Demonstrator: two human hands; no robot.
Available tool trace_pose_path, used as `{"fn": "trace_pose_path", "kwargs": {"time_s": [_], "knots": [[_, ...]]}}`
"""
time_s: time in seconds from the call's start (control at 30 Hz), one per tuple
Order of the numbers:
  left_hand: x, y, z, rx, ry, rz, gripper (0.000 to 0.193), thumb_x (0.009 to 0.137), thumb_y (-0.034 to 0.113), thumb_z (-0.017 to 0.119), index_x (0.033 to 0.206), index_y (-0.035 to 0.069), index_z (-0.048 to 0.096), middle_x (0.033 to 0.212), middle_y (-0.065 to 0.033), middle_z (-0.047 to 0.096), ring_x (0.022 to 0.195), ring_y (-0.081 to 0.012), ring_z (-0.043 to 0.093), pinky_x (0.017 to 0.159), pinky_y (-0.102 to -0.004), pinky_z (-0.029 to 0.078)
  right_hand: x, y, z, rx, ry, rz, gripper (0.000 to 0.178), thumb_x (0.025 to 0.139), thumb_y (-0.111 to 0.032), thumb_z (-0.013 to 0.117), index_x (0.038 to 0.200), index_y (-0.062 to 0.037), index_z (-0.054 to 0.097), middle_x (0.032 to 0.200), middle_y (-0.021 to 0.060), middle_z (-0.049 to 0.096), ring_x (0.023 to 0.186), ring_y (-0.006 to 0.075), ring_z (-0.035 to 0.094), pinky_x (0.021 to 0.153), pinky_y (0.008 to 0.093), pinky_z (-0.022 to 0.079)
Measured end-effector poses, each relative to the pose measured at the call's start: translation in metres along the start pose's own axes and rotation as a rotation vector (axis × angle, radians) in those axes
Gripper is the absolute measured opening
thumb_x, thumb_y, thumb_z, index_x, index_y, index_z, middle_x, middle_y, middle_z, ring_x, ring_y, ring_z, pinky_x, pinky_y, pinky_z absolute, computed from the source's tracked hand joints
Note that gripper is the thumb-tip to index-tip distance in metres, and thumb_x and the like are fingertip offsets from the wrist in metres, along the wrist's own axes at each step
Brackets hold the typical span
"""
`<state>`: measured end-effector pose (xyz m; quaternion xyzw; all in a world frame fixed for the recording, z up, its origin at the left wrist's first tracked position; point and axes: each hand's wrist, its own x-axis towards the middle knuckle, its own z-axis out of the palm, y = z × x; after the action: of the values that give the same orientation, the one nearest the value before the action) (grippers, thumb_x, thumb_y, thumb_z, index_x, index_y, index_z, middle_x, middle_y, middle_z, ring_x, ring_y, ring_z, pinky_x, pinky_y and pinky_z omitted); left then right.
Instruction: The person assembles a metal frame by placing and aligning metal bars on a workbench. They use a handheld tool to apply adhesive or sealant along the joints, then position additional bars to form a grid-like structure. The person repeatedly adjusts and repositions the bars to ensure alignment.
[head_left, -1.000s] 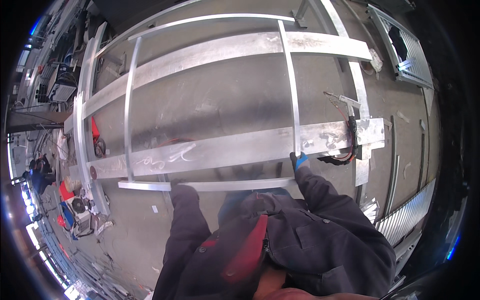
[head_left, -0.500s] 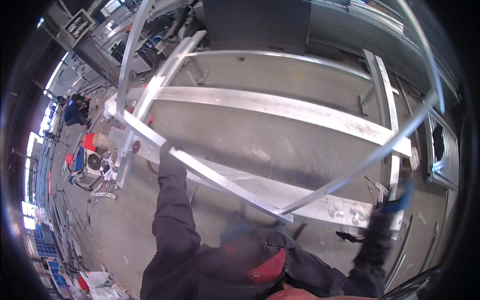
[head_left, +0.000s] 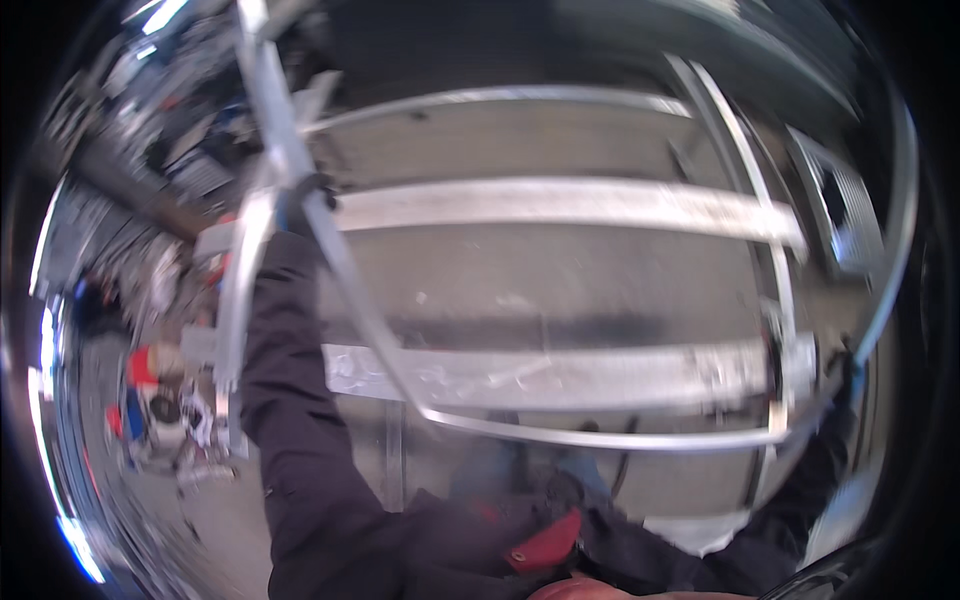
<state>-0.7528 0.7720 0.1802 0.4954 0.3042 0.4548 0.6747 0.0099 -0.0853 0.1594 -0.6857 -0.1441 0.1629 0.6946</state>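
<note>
I hold a light frame of thin metal bars (head_left: 600, 438) raised in front of me. My left hand (head_left: 298, 205), in a blue glove on a dark sleeve, is stretched up to the left and grips the frame's left bar. At the far right my right hand (head_left: 848, 372) is closed on the frame's right end; it is blurred and partly hidden at the rim. Under the frame lie two broad flat metal beams, one far (head_left: 560, 203) and one near (head_left: 560, 377), across a grey floor.
Thin metal rails (head_left: 770, 230) cross the beams at the right. A grated panel (head_left: 850, 220) lies at the far right. Red and blue equipment (head_left: 150, 400) and stacked metal parts (head_left: 170, 150) crowd the left side. The whole picture is motion-blurred.
The thin frame has come up off the beams and swung toward me. My left arm has gone from low at the frame's near bar to high at the left, and the view has turned.
</note>
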Motion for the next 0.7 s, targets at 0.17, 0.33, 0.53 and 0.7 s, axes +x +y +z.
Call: {"fn": "trace_pose_path", "kwargs": {"time_s": [0.17,0.33,0.53,0.7], "knots": [[0.065,-0.037,0.092,0.088,-0.274,-0.359,0.040,0.091,0.035,0.078,0.115,0.006,0.066,0.092,-0.0053,0.070,0.071,-0.0175,0.066,0.065,-0.0272,0.054,-0.210,0.114,-0.005,-0.139,0.376,0.155,0.043,0.099,-0.037,0.069,0.127,-0.0041,0.066,0.066,0.0046,0.059,0.050,0.0178,0.056,0.046,0.0316,0.046],[0.048,-0.147,0.180,0.405,-0.493,-0.474,0.053,0.092,0.046,0.074,0.122,0.004,0.064,0.103,-0.0101,0.070,0.081,-0.0213,0.070,0.067,-0.0360,0.058,-0.398,0.172,0.000,-0.153,0.717,0.439,0.048,0.089,-0.046,0.079,0.117,-0.0086,0.067,0.064,0.0035,0.057,0.048,0.0188,0.055,0.045,0.0327,0.045],[-0.090,-0.355,0.222,0.744,-0.646,-0.505,0.042,0.092,0.036,0.073,0.112,0.000,0.067,0.086,-0.0129,0.070,0.064,-0.0233,0.069,0.054,-0.0396,0.054,-0.609,0.195,-0.041,-0.285,1.037,0.601,0.046,0.082,-0.050,0.082,0.098,-0.0098,0.066,0.065,0.0077,0.057,0.047,0.0237,0.054,0.044,0.0370,0.044],[-0.156,-0.440,0.228,0.932,-0.767,-0.497,0.044,0.090,0.035,0.077,0.112,-0.002,0.069,0.087,-0.0126,0.072,0.064,-0.0201,0.069,0.057,-0.0381,0.053,-0.721,0.217,-0.064,-0.349,1.149,0.774,0.039,0.087,-0.041,0.081,0.106,-0.0091,0.068,0.069,0.0018,0.058,0.049,0.0161,0.053,0.044,0.0307,0.042]]}}
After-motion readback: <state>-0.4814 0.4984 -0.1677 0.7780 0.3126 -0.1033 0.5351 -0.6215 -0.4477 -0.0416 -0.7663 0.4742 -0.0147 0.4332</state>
